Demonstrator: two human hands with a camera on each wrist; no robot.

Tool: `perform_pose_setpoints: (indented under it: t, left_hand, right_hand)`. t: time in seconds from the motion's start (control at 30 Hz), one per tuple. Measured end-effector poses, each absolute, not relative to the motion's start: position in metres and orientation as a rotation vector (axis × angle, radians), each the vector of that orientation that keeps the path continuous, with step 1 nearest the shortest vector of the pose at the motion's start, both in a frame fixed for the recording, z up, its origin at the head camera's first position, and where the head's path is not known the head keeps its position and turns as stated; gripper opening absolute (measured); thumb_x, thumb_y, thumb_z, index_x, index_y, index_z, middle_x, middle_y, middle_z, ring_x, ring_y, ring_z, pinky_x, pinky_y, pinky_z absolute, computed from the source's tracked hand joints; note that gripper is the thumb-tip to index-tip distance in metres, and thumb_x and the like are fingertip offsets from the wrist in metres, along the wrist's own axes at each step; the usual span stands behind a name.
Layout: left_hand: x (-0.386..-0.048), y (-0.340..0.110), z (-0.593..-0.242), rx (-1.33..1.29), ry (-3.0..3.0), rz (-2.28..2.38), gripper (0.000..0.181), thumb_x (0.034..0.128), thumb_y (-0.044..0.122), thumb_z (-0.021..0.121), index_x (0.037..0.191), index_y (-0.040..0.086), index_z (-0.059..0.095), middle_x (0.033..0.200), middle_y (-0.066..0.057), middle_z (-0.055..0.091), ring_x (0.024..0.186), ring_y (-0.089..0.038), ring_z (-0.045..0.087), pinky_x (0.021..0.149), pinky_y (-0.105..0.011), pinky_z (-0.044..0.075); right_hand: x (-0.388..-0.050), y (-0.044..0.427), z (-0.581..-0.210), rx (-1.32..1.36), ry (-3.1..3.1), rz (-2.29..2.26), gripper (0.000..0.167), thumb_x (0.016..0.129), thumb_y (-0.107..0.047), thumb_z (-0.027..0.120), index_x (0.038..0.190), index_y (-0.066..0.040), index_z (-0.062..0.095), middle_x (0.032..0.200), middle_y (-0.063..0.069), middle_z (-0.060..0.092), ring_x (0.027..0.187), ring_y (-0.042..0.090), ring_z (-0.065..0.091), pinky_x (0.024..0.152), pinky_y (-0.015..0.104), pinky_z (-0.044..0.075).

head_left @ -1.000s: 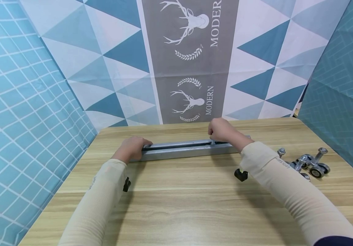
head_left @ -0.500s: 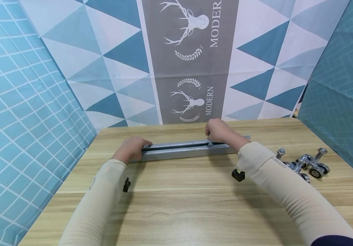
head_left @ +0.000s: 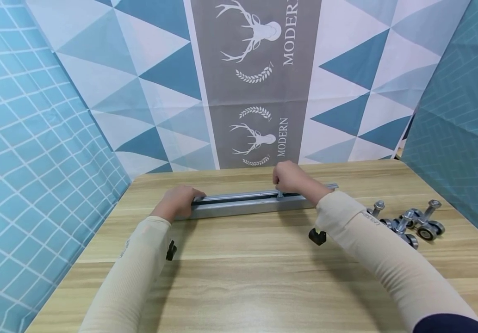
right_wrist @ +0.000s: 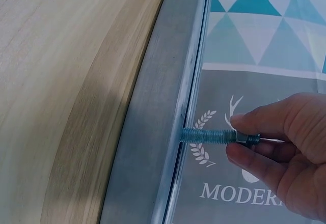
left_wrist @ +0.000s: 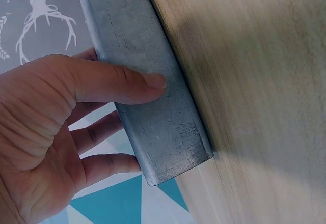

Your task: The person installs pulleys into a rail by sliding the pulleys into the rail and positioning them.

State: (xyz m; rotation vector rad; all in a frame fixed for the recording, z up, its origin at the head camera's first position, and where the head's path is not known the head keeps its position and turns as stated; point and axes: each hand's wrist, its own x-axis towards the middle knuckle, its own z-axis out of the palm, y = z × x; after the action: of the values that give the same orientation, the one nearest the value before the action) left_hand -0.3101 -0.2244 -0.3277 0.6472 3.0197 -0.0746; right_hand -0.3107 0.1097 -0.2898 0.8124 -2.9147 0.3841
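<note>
A grey metal channel rail (head_left: pixel 239 208) with a slot along its top lies across the far part of the table. At its left end my left hand (head_left: pixel 180 201) grips it; the left wrist view shows the thumb on the rail's side face (left_wrist: pixel 145 132) and the fingers behind. My right hand (head_left: pixel 292 179) pinches a threaded bolt (right_wrist: pixel 209 135) near its nut (right_wrist: pixel 241 137), thumb and forefinger on either side. The bolt stands up out of the slot; whatever it joins inside the rail is hidden.
Several roller trolleys with wheels and bolts (head_left: pixel 426 226) lie on the table at the right, partly behind the right sleeve. A wooden table (head_left: pixel 239 277) carries everything. Patterned cloths (head_left: pixel 255 83) hang behind and at both sides.
My right hand has slid a little left along the rail together with the bolt. My left hand and the rail stay in place.
</note>
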Motion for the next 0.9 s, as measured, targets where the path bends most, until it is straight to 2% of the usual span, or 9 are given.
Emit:
perform_pose_setpoints:
  t: [0.1,0.3,0.57,0.77,0.9]
  left_hand:
    - [-0.31,-0.225,-0.328,0.65,3.02,-0.077,0.062,0.0775,-0.012,0.061,0.131,0.021,0.065,0.121,-0.008,0.066,0.104,-0.028,0.063,0.083,-0.046,0.052]
    - [-0.31,-0.225,-0.328,0.644,3.022,-0.067,0.062,0.078,-0.011,0.061,0.131,0.021,0.065,0.122,-0.008,0.066,0.105,-0.027,0.062,0.084,-0.047,0.052]
    - [-0.311,-0.225,-0.329,0.642,3.031,-0.067,0.063,0.0768,-0.011,0.061,0.13,0.022,0.066,0.121,-0.007,0.067,0.102,-0.026,0.063,0.079,-0.045,0.052]
    - [-0.31,-0.225,-0.329,0.652,3.029,-0.076,0.065,0.075,-0.012,0.062,0.13,0.022,0.066,0.12,-0.007,0.067,0.1,-0.026,0.063,0.074,-0.042,0.052]
    - [-0.309,-0.225,-0.328,0.644,3.027,-0.085,0.066,0.0745,-0.012,0.062,0.131,0.022,0.065,0.12,-0.007,0.067,0.1,-0.026,0.063,0.074,-0.042,0.051]
  right_hand:
    - [-0.311,0.108,-0.29,0.827,-2.904,0.374,0.049,0.077,0.008,0.062,0.047,-0.017,0.032,0.048,-0.007,0.021,0.048,0.012,0.019,0.049,0.026,0.023]
    - [-0.311,0.105,-0.289,0.81,-2.906,0.354,0.038,0.075,0.007,0.064,0.049,-0.015,0.047,0.049,-0.006,0.039,0.051,0.013,0.033,0.053,0.027,0.033]
    - [-0.312,0.1,-0.289,0.811,-2.917,0.354,0.026,0.075,0.005,0.066,0.056,-0.011,0.061,0.056,-0.004,0.053,0.056,0.014,0.044,0.057,0.029,0.041]
    - [-0.313,0.097,-0.29,0.818,-2.904,0.35,0.023,0.074,0.005,0.066,0.056,-0.01,0.063,0.057,-0.003,0.056,0.056,0.015,0.046,0.059,0.031,0.043]
    - [-0.312,0.094,-0.29,0.806,-2.899,0.35,0.017,0.075,0.002,0.069,0.063,-0.009,0.069,0.065,-0.001,0.063,0.062,0.016,0.054,0.064,0.033,0.049]
